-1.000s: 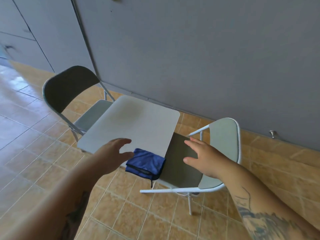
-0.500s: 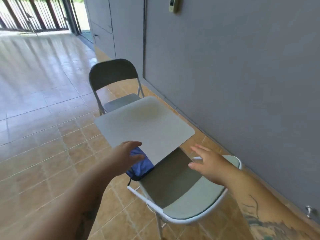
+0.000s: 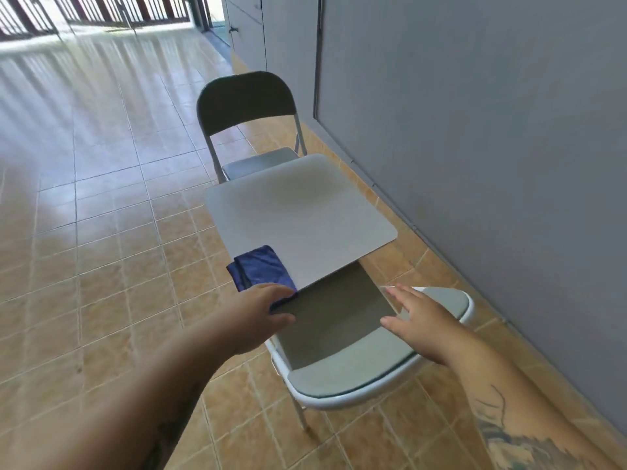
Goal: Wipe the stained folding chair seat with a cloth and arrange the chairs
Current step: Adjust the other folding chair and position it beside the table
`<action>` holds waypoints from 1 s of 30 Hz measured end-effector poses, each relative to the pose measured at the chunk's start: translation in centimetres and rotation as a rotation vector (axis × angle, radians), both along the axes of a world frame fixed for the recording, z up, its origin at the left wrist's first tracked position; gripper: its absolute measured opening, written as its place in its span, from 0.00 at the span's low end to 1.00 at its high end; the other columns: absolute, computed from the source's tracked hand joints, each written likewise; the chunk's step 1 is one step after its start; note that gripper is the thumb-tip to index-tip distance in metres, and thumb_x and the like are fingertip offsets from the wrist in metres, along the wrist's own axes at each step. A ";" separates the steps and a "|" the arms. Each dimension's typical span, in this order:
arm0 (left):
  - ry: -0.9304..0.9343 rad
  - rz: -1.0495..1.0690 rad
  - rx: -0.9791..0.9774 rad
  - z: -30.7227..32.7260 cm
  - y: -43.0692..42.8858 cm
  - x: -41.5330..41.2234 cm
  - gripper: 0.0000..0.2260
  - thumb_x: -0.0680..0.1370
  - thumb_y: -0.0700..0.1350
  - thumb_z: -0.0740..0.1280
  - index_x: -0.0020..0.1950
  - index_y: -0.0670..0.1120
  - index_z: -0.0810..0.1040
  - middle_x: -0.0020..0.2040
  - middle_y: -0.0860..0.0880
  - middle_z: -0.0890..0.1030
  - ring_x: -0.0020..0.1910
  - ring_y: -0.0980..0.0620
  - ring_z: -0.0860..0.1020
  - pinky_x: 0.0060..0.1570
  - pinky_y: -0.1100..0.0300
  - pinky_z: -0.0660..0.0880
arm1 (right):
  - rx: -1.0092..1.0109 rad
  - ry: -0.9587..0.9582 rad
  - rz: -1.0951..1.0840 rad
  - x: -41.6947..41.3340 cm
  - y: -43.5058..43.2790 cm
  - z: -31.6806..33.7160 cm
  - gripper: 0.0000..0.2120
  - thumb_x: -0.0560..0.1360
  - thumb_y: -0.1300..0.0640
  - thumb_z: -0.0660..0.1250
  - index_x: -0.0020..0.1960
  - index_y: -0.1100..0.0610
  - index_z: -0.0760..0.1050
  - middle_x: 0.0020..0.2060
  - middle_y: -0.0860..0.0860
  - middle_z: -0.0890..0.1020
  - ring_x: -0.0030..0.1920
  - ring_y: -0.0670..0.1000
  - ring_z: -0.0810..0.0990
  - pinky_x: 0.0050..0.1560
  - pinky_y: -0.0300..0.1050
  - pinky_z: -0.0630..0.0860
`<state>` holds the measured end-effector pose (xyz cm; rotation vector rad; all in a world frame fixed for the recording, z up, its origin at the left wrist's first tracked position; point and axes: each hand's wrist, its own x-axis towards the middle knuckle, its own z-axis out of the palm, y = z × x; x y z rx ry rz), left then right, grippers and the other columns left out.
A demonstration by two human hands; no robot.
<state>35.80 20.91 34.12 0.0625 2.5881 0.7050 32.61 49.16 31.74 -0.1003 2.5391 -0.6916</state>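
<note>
A folded blue cloth (image 3: 259,268) lies on the near left corner of a light grey flat panel (image 3: 305,215), which sits over the near folding chair. That chair has a white frame (image 3: 470,308); its dark grey seat (image 3: 332,317) lies in shadow under the panel. My left hand (image 3: 261,313) is on the near end of the cloth, fingers over it and thumb under its edge. Fingers spread, my right hand (image 3: 417,317) hovers over the chair's right side and holds nothing. A second, dark grey folding chair (image 3: 246,103) stands beyond the panel.
A grey wall (image 3: 492,130) runs close along the right of both chairs. Tan floor tiles (image 3: 101,232) spread out to the left. Barred gates (image 3: 84,11) stand at the far end.
My left hand has moved forward and come down onto the blue cloth. The view has swung left, showing more floor. My right hand stays spread over the near chair.
</note>
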 end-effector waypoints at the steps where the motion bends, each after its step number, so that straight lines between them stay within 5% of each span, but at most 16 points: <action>1: -0.008 0.021 0.004 -0.5 0.9 0.1 0.22 0.78 0.53 0.64 0.72 0.53 0.67 0.70 0.53 0.70 0.66 0.52 0.71 0.62 0.61 0.67 | 0.017 -0.015 0.020 -0.4 1.0 -0.3 0.29 0.77 0.45 0.62 0.76 0.44 0.57 0.77 0.43 0.55 0.74 0.50 0.60 0.69 0.48 0.62; 12: -0.248 0.233 0.079 -8.2 13.7 1.3 0.25 0.77 0.60 0.61 0.72 0.54 0.67 0.72 0.52 0.69 0.69 0.51 0.69 0.67 0.55 0.65 | 0.125 -0.108 0.312 -6.5 11.5 -5.7 0.29 0.75 0.43 0.62 0.75 0.46 0.61 0.75 0.45 0.62 0.72 0.51 0.64 0.67 0.49 0.64; 16: -0.442 0.099 0.127 -9.7 15.8 2.5 0.38 0.67 0.68 0.67 0.74 0.61 0.58 0.74 0.58 0.64 0.71 0.55 0.65 0.69 0.56 0.61 | 0.165 -0.092 0.561 -6.9 14.5 -7.3 0.31 0.72 0.34 0.63 0.72 0.41 0.64 0.72 0.40 0.66 0.73 0.48 0.60 0.75 0.56 0.44; 18: -0.326 0.016 0.000 -10.7 16.3 3.5 0.42 0.65 0.64 0.72 0.75 0.62 0.56 0.74 0.61 0.63 0.70 0.56 0.65 0.71 0.56 0.62 | 0.177 -0.012 0.642 -7.0 15.1 -8.0 0.31 0.71 0.38 0.66 0.72 0.41 0.64 0.71 0.39 0.68 0.72 0.45 0.62 0.74 0.54 0.45; 21: -0.100 0.022 -0.116 -11.9 16.8 4.1 0.35 0.69 0.50 0.69 0.74 0.62 0.60 0.71 0.62 0.68 0.67 0.58 0.70 0.70 0.54 0.62 | 0.203 0.137 0.647 -7.0 15.1 -9.0 0.27 0.71 0.49 0.67 0.69 0.40 0.67 0.65 0.39 0.73 0.66 0.46 0.68 0.70 0.48 0.58; 30: -0.033 0.103 -0.109 -12.5 16.0 2.7 0.34 0.70 0.43 0.66 0.72 0.65 0.61 0.70 0.62 0.71 0.66 0.56 0.72 0.61 0.57 0.73 | 0.217 0.220 0.599 -8.9 13.9 -10.1 0.23 0.72 0.56 0.67 0.65 0.42 0.72 0.60 0.41 0.78 0.61 0.50 0.72 0.65 0.49 0.65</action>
